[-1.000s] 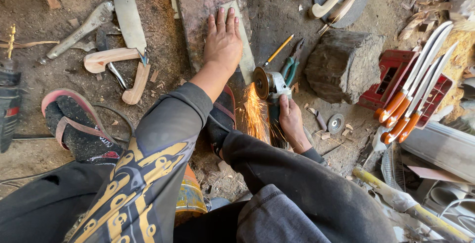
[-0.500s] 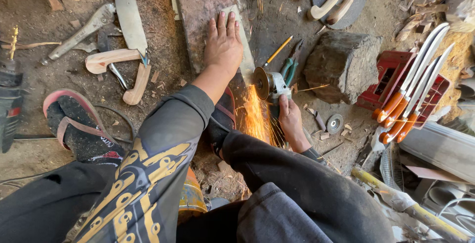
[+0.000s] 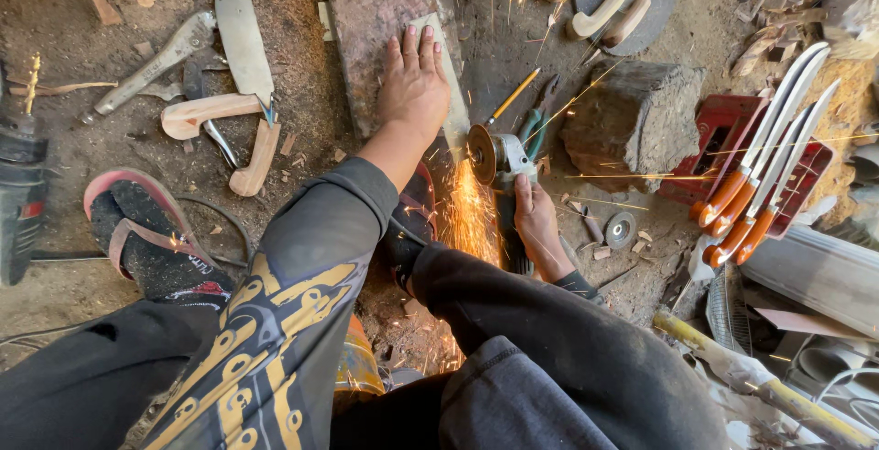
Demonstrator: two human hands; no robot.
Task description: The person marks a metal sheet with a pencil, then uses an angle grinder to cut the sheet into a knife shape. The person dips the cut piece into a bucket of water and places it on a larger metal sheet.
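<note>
While sparks are streaming off the wheel, a person is crouching over a worn stone slab point(image 3: 375, 20) on the dirt floor of a workshop, and everything else is arranging itself around that slab. To its right a rough wooden block point(image 3: 634, 119) is sitting, and beyond that a red tray point(image 3: 710, 134) is carrying a fan of orange-handled knives point(image 3: 765, 152). Left of the slab a sandal point(image 3: 146, 239) is lying sole-up, near an unfinished cleaver point(image 3: 240, 33) and pale wooden handle blanks point(image 3: 206, 113). On the slab's right edge a flat metal blade blank point(image 3: 450, 79) is lying. The left hand point(image 3: 412, 93) is pressing it down, palm flat and fingers spread, clamping rather than gripping. Just below the slab's right corner the right hand point(image 3: 538, 223) is wrapping fully closed around the body of an angle grinder point(image 3: 505, 164), whose disc is biting at the blank's near end. A yellow pencil point(image 3: 513, 95) is resting just off the slab's right side.

The risk, as it looks from here, is closeness: bare fingers are lying near the spinning disc, so a kick or a slip of the blank could drag the wheel into the hand. Sparks are also showering toward the sleeves and knees, which could scorch the cloth.
</note>
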